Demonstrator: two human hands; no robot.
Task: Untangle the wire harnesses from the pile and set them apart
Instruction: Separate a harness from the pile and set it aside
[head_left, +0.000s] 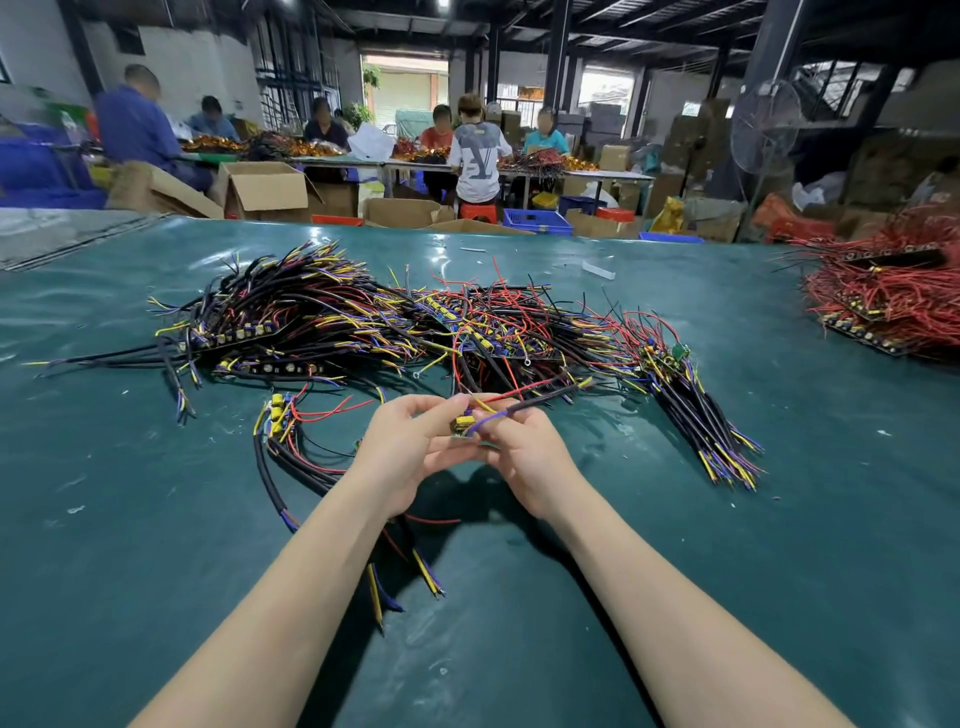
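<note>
**On the green bench: a few harnesses out, most of the pile to go**

A busy workshop stretches behind, with other people seated at long tables among cardboard boxes and crates. Nearer, the green-covered bench (675, 597) carries everything that matters here.

The pile (395, 322) of black, red, yellow and purple wires with small circuit boards sprawls across the middle of the bench. It is by far the largest mass and looks thoroughly knotted, so I judge the bulk of the work is not yet done. Well to the right of the pile, at the bench edge, sits a separate red-wire heap (893, 301); whether it belongs to this task I cannot tell.

Just right of the pile lies a fanned bundle (701, 415) with its leads running roughly parallel, which reads as harnesses already set apart. In front of the pile, to the left, a looser group (291, 447) of a few harnesses curls on the bench, apart from the tangle.

Directly in front of the pile, lifted off the bench, is the harness in hand (465, 428), a small board with a yellow part and trailing leads. The left hand (405, 447) has its fingers closed on the board; the right hand (530, 457) pinches the purple and black leads. Its red lead appears to run back into the pile, so this one is probably not free yet.
</note>
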